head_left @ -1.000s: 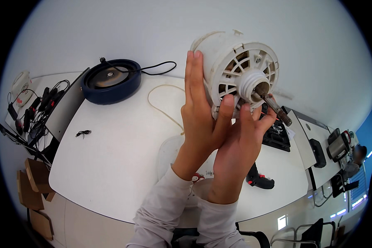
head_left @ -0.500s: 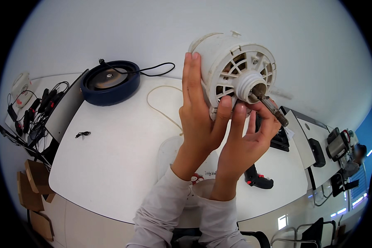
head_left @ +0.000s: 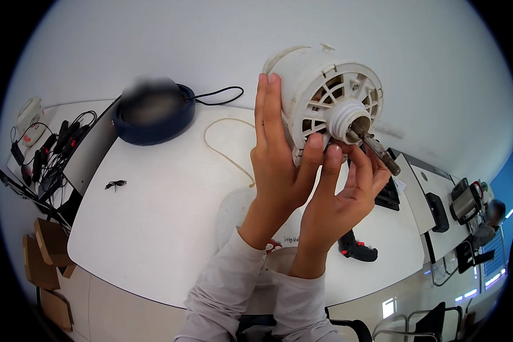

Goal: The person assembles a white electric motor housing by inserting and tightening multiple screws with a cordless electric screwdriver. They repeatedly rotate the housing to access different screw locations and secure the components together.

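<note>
A white plastic motor housing [head_left: 298, 85], apparently from a fan, is held up above the table, its slotted round end turned toward me. From the middle of that end a threaded collar [head_left: 343, 122] sticks out, with a worn metal shaft [head_left: 385, 157] passing through it. My left hand [head_left: 280, 151] grips the housing's left side, fingers up along the wall and thumb at the lower rim. Below the collar, my right hand [head_left: 341, 196] is closed, thumb and bent fingers against the underside by the shaft. What its fingertips press on is partly hidden.
A round dark blue base [head_left: 154, 134] with a black cord stands at the back left, its top blurred. A pale cord [head_left: 228, 154], a small black cable [head_left: 115, 184] and a black-and-red power tool [head_left: 359, 249] lie on the white table [head_left: 154, 239]. A person [head_left: 487, 225] is far right.
The housing and both hands have shifted very slightly right in the picture. My right fingers have moved a little beneath the collar. The grip of my left hand looks the same.
</note>
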Demonstrator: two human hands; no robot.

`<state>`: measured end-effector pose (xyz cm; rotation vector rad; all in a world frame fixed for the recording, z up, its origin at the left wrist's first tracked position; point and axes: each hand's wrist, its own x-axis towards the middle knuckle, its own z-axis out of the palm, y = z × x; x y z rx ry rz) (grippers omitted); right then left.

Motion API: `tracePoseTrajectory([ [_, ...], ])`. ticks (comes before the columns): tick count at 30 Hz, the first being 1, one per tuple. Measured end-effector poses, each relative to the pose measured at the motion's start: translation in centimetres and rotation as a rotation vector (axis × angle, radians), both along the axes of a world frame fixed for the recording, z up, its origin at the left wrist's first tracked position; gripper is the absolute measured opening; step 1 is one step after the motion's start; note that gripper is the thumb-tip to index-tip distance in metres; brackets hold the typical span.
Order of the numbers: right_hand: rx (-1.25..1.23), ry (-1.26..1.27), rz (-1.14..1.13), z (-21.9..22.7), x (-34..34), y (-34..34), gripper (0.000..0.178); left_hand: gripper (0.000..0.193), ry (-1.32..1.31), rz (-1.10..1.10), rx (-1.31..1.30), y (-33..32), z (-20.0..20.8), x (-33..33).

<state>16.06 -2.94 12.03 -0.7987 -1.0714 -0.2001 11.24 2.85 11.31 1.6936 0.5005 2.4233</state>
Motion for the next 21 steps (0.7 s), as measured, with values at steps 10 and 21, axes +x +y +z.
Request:
tracePoseTrajectory([
  [10,-0.074,0.15,0.158,0.5,-1.1,-0.5,0.017,0.076,-0.025,0.001,-0.013,0.0,-0.1,0.2],
  [21,-0.031,0.199,0.207,0.0,-1.1,0.3,0.034,0.076,-0.02,0.013,-0.009,0.0,0.0,0.2],
])
